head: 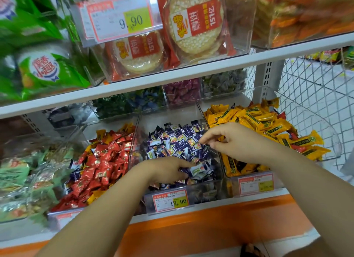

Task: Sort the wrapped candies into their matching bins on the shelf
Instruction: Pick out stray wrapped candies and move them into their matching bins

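The left hand [168, 169] grabs purple candies [178, 140] in the middle bin [203, 189] of three. The right hand [233, 140] touches them with bent fingers; whether it holds one is unclear.

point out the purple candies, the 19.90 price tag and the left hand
purple candies [178, 140]: head view, middle of the pile
19.90 price tag [170, 200]: head view, centre of the label
left hand [166, 170]: head view, back of the hand

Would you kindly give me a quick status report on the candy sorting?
Left hand gripping purple candies in middle bin. Right hand at same pile, grasp unclear. Nothing blocking.
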A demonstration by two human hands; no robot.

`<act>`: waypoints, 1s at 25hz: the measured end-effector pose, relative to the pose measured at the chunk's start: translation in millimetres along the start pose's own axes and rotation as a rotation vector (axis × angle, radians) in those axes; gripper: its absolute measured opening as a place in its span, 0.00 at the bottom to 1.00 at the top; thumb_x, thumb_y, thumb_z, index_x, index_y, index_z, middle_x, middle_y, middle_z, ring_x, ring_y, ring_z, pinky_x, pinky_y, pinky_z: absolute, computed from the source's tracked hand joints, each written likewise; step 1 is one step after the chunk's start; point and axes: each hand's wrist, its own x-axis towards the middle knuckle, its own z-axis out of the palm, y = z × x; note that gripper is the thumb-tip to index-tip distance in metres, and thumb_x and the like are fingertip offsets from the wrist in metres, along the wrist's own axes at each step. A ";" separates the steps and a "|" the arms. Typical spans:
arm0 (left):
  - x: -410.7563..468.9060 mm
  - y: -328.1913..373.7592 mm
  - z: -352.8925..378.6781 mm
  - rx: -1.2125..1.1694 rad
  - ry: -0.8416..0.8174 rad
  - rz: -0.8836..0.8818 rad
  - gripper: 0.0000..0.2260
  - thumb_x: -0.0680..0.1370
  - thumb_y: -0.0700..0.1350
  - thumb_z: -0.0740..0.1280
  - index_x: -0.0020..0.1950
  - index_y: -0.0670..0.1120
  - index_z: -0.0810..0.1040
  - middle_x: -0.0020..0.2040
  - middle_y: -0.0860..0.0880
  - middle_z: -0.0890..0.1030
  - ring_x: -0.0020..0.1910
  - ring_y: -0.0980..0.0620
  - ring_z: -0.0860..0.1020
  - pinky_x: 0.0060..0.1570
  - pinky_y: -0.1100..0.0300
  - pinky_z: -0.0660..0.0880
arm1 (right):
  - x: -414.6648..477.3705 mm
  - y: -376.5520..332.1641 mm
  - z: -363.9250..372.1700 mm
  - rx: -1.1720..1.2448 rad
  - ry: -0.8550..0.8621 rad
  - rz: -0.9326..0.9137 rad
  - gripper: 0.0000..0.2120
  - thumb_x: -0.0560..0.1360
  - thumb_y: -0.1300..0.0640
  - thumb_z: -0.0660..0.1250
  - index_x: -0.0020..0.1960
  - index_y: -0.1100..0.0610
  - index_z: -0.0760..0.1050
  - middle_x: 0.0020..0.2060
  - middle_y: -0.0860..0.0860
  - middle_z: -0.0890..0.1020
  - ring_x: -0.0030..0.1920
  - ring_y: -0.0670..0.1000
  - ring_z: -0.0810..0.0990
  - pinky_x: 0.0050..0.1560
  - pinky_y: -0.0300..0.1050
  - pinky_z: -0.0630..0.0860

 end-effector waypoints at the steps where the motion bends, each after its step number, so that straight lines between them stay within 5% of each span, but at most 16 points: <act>1: -8.5 2.4 -2.5 0.022 -0.026 0.003 0.20 0.82 0.48 0.57 0.74 0.56 0.61 0.73 0.54 0.65 0.68 0.49 0.68 0.64 0.56 0.66 | -0.2 -0.1 -0.1 -0.002 0.001 0.000 0.13 0.78 0.62 0.61 0.55 0.48 0.79 0.54 0.43 0.80 0.46 0.31 0.73 0.42 0.21 0.70; 5: -32.5 -5.3 -26.5 -0.090 -0.036 0.006 0.17 0.82 0.44 0.57 0.70 0.57 0.68 0.62 0.57 0.72 0.60 0.51 0.73 0.59 0.57 0.69 | -0.3 0.0 -0.7 -0.011 0.001 0.004 0.13 0.78 0.61 0.61 0.55 0.47 0.78 0.55 0.42 0.79 0.47 0.31 0.73 0.41 0.20 0.69; 7: -21.6 -20.9 -37.8 -0.280 0.167 0.025 0.15 0.81 0.43 0.59 0.65 0.58 0.73 0.62 0.57 0.75 0.60 0.56 0.75 0.60 0.61 0.69 | 0.4 0.1 -0.6 -0.018 0.003 0.003 0.12 0.78 0.61 0.61 0.55 0.47 0.79 0.55 0.42 0.80 0.47 0.32 0.73 0.42 0.22 0.69; 9: 2.2 -33.5 -42.9 -0.350 0.411 0.012 0.14 0.80 0.43 0.61 0.63 0.55 0.74 0.62 0.57 0.76 0.54 0.58 0.76 0.52 0.64 0.70 | 1.6 0.5 -0.5 -0.019 0.006 0.002 0.12 0.78 0.61 0.61 0.55 0.47 0.79 0.54 0.41 0.80 0.47 0.31 0.73 0.42 0.21 0.69; 12: 38.7 -36.8 -41.3 -0.364 0.553 -0.001 0.17 0.80 0.43 0.62 0.69 0.51 0.70 0.68 0.54 0.70 0.55 0.50 0.77 0.51 0.63 0.71 | 2.9 1.3 -0.4 -0.007 0.014 -0.005 0.13 0.78 0.61 0.61 0.55 0.48 0.79 0.52 0.41 0.80 0.46 0.30 0.73 0.43 0.19 0.68; 15: 64.0 -28.5 -32.0 -0.346 0.428 0.002 0.21 0.79 0.51 0.63 0.72 0.56 0.65 0.74 0.49 0.64 0.70 0.47 0.65 0.68 0.54 0.61 | 3.4 1.5 0.2 -0.005 0.022 -0.009 0.13 0.78 0.61 0.62 0.53 0.45 0.79 0.51 0.40 0.81 0.46 0.32 0.75 0.45 0.22 0.71; 18: 70.4 -11.3 -21.9 -0.083 0.254 0.027 0.20 0.78 0.56 0.61 0.70 0.59 0.67 0.73 0.47 0.65 0.72 0.41 0.59 0.71 0.46 0.55 | 4.5 2.4 0.6 -0.018 0.026 -0.016 0.13 0.78 0.61 0.62 0.53 0.46 0.79 0.51 0.40 0.81 0.46 0.32 0.75 0.44 0.21 0.70; 25: 29.2 -11.2 -17.0 0.021 0.002 0.102 0.19 0.82 0.51 0.57 0.73 0.56 0.64 0.77 0.53 0.52 0.76 0.50 0.52 0.73 0.53 0.51 | 2.0 1.3 0.8 0.005 0.023 -0.014 0.13 0.77 0.62 0.62 0.53 0.47 0.79 0.49 0.38 0.78 0.47 0.31 0.74 0.44 0.19 0.69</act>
